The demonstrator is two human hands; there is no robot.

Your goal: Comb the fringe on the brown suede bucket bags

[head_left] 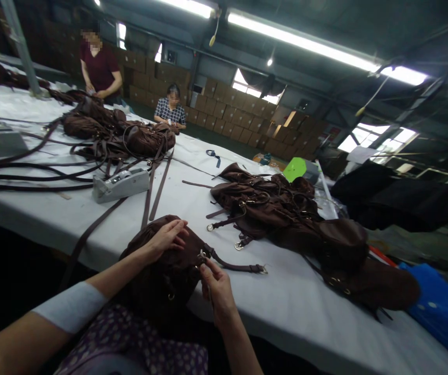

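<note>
A dark brown bag (157, 271) lies at the near edge of the white table, partly over my lap. My left hand (168, 240) rests on top of it, fingers stretched out and slightly bent, gripping nothing. At the bag's right side, my right hand (216, 284) pinches a small metal clasp (201, 256) between thumb and fingers. Beside that clasp a brown strap (231, 266) runs off to the right over the tabletop and ends in a metal buckle (263, 269). A metal ring (171, 297) hangs lower on the bag's front.
More brown bags (270, 208) are heaped to the right, and another pile (110, 127) lies at the left back. A grey tape dispenser (120, 185) stands on the white table (286, 291) among long straps. Two people (101, 67) work behind. Blue material (438, 302) is at right.
</note>
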